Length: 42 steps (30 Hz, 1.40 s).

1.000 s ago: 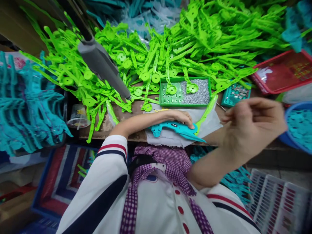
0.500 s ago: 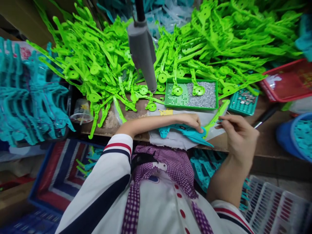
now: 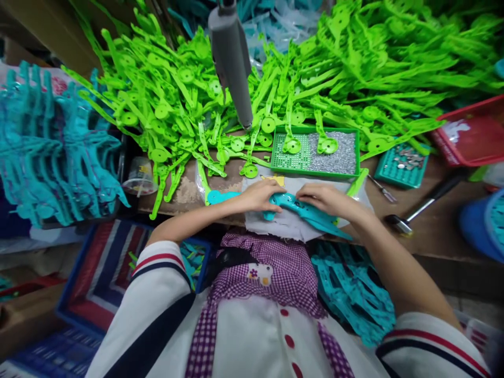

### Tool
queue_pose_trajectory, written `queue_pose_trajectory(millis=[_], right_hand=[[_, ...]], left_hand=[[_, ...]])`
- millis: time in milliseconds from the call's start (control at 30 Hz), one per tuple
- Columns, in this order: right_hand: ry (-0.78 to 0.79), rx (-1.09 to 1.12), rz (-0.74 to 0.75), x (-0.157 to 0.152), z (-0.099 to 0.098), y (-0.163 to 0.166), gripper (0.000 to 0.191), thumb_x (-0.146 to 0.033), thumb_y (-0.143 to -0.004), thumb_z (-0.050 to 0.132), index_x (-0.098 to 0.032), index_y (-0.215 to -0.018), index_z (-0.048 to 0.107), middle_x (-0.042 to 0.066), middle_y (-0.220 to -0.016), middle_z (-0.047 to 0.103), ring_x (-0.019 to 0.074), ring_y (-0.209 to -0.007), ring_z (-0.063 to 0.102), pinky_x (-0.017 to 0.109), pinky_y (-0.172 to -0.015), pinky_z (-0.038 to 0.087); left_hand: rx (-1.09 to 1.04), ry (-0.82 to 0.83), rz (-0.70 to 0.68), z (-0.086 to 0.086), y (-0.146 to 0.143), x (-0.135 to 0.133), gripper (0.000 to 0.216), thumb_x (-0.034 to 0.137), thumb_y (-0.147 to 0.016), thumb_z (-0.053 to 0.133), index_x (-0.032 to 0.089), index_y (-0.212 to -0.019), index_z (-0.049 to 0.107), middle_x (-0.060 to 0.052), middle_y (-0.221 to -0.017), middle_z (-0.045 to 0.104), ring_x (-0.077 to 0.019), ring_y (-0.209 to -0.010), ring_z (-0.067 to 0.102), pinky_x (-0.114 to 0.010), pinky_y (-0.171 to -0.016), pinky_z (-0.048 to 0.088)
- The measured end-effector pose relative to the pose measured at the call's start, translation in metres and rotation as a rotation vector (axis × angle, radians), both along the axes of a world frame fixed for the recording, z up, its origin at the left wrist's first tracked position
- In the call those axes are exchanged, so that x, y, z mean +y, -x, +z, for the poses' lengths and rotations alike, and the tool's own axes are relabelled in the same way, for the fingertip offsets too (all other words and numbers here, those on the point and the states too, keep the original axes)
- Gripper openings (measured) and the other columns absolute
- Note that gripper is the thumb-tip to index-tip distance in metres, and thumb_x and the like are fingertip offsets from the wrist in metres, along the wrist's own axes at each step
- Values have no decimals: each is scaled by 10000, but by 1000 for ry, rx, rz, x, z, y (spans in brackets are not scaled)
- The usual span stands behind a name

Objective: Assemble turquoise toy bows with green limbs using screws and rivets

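Note:
A turquoise plastic piece (image 3: 317, 216) with a pointed right end lies over a grey-white cloth (image 3: 258, 223) at the table's front edge. My left hand (image 3: 260, 197) is closed around its left part, thumb in front. On its upper middle rest the bent fingers of my right hand (image 3: 321, 198), closed against the piece; whether they pinch something small is hidden. Another turquoise round end (image 3: 214, 197) shows beyond my left forearm; its link to the held piece is covered. Bright green arms (image 3: 358, 182) stick out beside both hands.
Heaped green plastic arms (image 3: 165, 89) fill the back. A green tray (image 3: 315, 172) holds small silvery pieces. A grey tool (image 3: 232, 58) hangs above. To the right lie a screwdriver (image 3: 384, 190), a hammer (image 3: 425, 205) and a teal box (image 3: 401, 178). Turquoise pieces (image 3: 59, 152) stand stacked at left.
My right hand has come left from beside the green arm onto the turquoise piece. My left hand has drawn back left along it. The hammer and screwdriver now show fully.

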State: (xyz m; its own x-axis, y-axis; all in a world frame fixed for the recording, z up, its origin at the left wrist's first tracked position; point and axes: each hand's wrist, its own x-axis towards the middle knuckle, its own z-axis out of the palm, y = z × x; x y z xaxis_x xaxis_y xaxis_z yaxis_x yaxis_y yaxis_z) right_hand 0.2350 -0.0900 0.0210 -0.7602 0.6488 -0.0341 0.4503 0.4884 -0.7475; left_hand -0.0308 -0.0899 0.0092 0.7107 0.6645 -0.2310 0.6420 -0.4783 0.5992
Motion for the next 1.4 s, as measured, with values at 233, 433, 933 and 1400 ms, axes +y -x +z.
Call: queue_pose_trajectory(millis=[233, 433, 933, 1400], right_hand=[[71, -164, 305, 19, 3, 16, 305, -379, -1002, 438, -236, -926, 697, 79, -933, 701, 206, -848, 631, 356, -792, 473], [170, -122, 63, 12, -16, 7, 328, -512, -936, 529, -218, -1065, 598, 120, -1070, 614, 230, -912, 582, 389, -811, 488], [245, 68, -337, 15, 6, 20, 577, -686, -814, 666, -251, -1193, 635, 117, -1136, 677, 291, -1069, 649, 478, -924, 553], [-22, 705, -412, 109, 80, 186, 493, -708, -785, 684, -244, -949, 662, 24, -953, 686, 225, -941, 697, 409, -875, 593]], left_hand=[[-172, 47, 74, -22, -4, -3, 571, 436, -778, 830, 215, -1288, 696, -99, -1281, 672, -281, -1225, 602, -431, -1099, 452], [-197, 63, 95, -24, -1, -3, 548, 433, -776, 846, 242, -1271, 709, -99, -1331, 660, -297, -1267, 582, -476, -1120, 442], [-248, 48, 78, -30, -5, -3, 590, 441, -762, 867, 203, -1271, 686, -118, -1286, 663, -303, -1270, 568, -491, -1137, 427], [-279, -326, 662, 1, 109, -125, 253, 343, -991, 605, 277, -1220, 692, -73, -1205, 692, -229, -1164, 655, -486, -1050, 541]])
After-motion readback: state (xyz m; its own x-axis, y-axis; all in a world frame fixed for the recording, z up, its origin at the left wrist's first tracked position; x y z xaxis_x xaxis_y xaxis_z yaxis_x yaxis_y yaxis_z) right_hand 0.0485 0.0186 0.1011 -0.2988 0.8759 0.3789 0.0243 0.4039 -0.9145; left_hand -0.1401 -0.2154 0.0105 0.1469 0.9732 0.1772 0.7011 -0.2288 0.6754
